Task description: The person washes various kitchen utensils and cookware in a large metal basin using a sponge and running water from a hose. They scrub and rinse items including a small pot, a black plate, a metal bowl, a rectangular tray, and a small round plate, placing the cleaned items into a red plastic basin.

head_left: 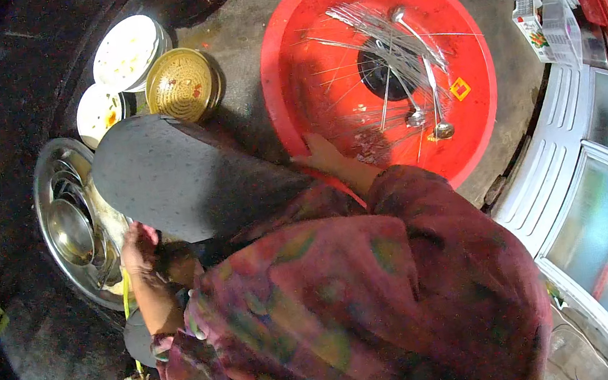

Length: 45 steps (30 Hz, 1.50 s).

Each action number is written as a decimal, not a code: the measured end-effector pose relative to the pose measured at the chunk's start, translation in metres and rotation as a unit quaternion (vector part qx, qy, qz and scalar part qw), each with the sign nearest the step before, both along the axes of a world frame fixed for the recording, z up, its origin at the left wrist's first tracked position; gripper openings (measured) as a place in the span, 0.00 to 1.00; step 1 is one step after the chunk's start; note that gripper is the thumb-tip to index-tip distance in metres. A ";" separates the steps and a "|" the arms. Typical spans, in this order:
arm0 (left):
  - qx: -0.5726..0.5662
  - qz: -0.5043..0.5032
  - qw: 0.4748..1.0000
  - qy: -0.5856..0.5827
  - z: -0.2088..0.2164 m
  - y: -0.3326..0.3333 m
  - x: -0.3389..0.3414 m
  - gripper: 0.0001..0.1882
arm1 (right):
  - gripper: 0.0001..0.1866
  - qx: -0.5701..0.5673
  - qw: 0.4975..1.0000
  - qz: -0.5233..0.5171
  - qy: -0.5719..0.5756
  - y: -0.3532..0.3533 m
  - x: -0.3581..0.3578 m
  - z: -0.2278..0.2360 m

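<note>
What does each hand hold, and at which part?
The right hand grips the red basin at its near rim. The left hand is over the steel basin; its hold cannot be told.

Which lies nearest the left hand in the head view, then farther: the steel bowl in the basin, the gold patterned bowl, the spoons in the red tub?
1. steel bowl, just left of the left hand.
2. gold patterned bowl, up ahead on the floor.
3. spoons, far right in the red tub.

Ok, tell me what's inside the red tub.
The red tub holds a loose pile of metal spoons over a dark round patch. The right hand covers part of the near rim.
</note>
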<state>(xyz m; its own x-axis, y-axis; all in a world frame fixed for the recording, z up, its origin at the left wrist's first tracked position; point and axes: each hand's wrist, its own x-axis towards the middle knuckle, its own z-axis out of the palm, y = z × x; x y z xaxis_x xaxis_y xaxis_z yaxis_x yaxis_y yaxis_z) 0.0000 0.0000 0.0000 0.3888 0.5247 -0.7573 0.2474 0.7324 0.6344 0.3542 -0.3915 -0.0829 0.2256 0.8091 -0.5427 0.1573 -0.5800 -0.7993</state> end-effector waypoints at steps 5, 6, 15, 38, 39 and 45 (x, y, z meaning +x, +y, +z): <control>-0.053 0.081 0.992 0.079 0.002 -0.007 -0.061 0.11 | 0.50 -0.071 0.958 -0.140 -0.241 0.044 -0.030 0.011; -0.040 0.088 0.990 0.104 -0.001 -0.009 -0.055 0.10 | 0.49 -0.040 0.951 -0.168 -0.255 0.047 -0.024 0.007; 0.101 0.025 0.987 0.126 -0.026 -0.024 -0.055 0.04 | 0.36 -0.148 0.944 -0.145 -0.258 0.089 0.003 0.028; 0.208 -0.230 0.921 0.237 -0.055 -0.023 -0.066 0.13 | 0.38 -0.098 0.874 0.446 -0.168 -0.206 -0.038 0.024; 0.229 -0.253 0.902 0.265 -0.052 -0.021 -0.068 0.13 | 0.35 -0.124 0.860 0.456 -0.194 -0.203 -0.019 0.005; 0.214 -0.253 0.903 0.272 -0.008 -0.044 -0.047 0.15 | 0.19 -0.141 0.899 -0.352 -0.217 -0.177 0.117 -0.100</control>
